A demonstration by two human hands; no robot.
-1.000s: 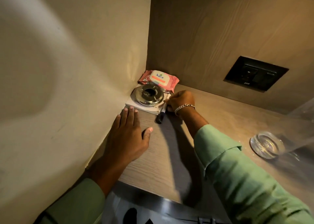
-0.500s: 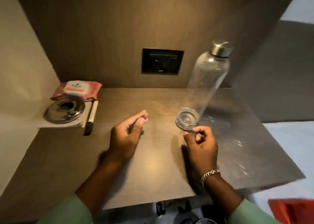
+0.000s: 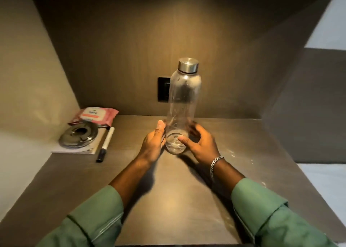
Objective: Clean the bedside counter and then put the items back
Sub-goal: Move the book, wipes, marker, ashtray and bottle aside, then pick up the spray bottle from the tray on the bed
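Note:
A clear plastic bottle (image 3: pixel 184 100) with a steel cap stands upright in the middle of the dark wooden bedside counter (image 3: pixel 168 200). My left hand (image 3: pixel 152 145) presses against the left side of its base, thumb pointing up. From the right, my right hand (image 3: pixel 201 146) wraps the base, with its thumb across the front and its fingers behind. In the back left corner lie a pink wipes pack (image 3: pixel 97 115), a round metal ashtray (image 3: pixel 78 136) on a white notepad (image 3: pixel 74 150), and a white marker (image 3: pixel 105 143) with a black cap beside them.
A black socket plate (image 3: pixel 163 89) sits on the back wall, partly behind the bottle. Walls close the counter at the left and back. White specks (image 3: pixel 232 155) dot the counter's right part. A pale surface lies beyond the right edge.
The bottle was tilted at the right of the counter and now stands upright in the middle. Both hands have moved from the open counter onto its base.

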